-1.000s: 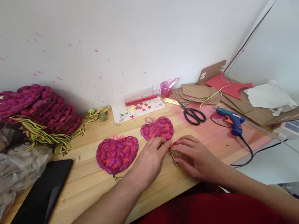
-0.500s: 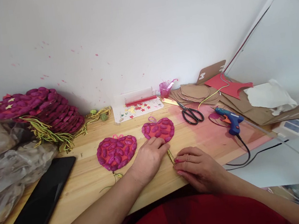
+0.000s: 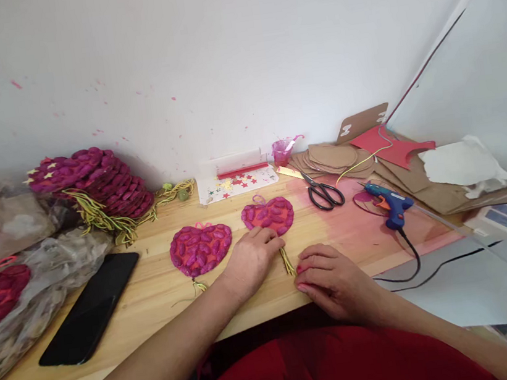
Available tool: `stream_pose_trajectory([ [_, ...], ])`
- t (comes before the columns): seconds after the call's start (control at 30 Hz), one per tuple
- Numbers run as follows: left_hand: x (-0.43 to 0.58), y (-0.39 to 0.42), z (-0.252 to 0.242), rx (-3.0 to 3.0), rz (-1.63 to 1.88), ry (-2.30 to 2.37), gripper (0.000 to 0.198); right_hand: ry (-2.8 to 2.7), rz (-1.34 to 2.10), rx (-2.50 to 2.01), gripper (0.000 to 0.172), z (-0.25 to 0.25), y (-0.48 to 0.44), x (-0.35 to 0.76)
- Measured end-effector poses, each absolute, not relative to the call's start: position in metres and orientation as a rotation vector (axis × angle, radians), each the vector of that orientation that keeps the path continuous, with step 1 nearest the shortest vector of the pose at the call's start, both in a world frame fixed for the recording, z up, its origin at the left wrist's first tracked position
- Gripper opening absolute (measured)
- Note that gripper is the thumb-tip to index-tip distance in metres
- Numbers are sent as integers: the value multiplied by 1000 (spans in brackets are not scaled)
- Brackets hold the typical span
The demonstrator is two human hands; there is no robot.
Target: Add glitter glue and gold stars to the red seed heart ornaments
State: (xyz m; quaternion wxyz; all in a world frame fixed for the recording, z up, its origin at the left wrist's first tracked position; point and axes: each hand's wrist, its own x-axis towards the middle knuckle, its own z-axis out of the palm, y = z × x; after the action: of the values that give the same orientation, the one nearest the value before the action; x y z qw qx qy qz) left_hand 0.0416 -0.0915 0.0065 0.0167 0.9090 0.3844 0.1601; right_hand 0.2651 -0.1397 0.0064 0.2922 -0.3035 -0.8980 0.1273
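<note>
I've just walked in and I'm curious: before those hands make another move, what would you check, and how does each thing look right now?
1. Left hand at the lower edge of the heart nearer the scissors: ok.
2. That heart lying on the table: ok.
3. Yarn tassel in view below the heart: ok, its strands are bunched together.
4. Right hand free of the tassel's loose ends: cannot tell; the fingertips are very close.
5. Scissors away from both hands: ok, they lie farther back on the table.
6. Glue gun cool: cannot tell; heat doesn't show.
</note>
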Motion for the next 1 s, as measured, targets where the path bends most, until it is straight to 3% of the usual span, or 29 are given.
stream_pose_trajectory([
  [0.23, 55, -115, 20, 2838, 317, 1288, 17, -2275, 301, -823, 8, 3, -141, 271],
  [0.37, 43, -145, 24, 2748, 598, 1213, 31, -2253, 280, -869, 9, -3, -141, 279],
  [0.47, 11, -165, 24, 2626, 825, 1244, 21, -2249, 249, -873, 9, -8, -141, 285],
  [0.6, -49, -180, 18, 2423, 1110, 1700, 11, -2231, 215, -848, 9, -11, -139, 286],
  [0.77, -89, -195, 5, 2430, 904, 1906, 35, -2251, 207, -834, 9, -10, -137, 279],
  [1.0, -67, -223, 17, 2305, 743, 1555, 44, -2272, 200, -821, 9, -10, -137, 276],
])
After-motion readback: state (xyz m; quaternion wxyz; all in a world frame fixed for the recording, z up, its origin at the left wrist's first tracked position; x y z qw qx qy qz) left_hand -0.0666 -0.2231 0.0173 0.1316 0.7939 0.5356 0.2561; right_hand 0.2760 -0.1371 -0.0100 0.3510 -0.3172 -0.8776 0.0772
